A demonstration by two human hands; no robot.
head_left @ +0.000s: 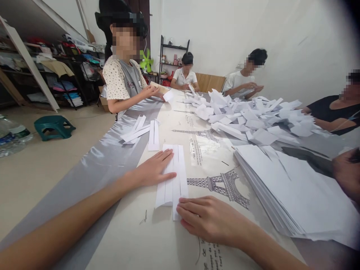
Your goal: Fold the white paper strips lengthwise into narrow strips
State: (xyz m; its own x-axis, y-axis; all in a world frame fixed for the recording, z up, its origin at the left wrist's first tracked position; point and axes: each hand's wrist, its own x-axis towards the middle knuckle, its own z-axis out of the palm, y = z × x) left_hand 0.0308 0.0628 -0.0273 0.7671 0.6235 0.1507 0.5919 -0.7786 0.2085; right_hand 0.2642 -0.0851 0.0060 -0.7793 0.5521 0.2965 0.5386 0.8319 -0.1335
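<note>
In front of me a white sheet of paper (168, 183), creased into long narrow panels, lies on the printed tablecloth. My left hand (157, 168) rests flat across its upper left part, fingers stretched out and thumb apart. At the near right end, my right hand (201, 217) has its fingers together on the edge of a folded paper strip (176, 204). That strip sticks out past the sheet's lower edge. The fingertips' undersides are hidden. Just beyond the sheet, a small folded paper piece (153, 135) lies near several loose paper strips (136, 131).
A thick stack of white paper (292, 187) lies to my right. A large heap of folded papers (250, 116) covers the far right. Co-workers sit around the tablecloth (135, 228); one person (126, 80) stands at the left. A green stool (54, 126) is on the floor.
</note>
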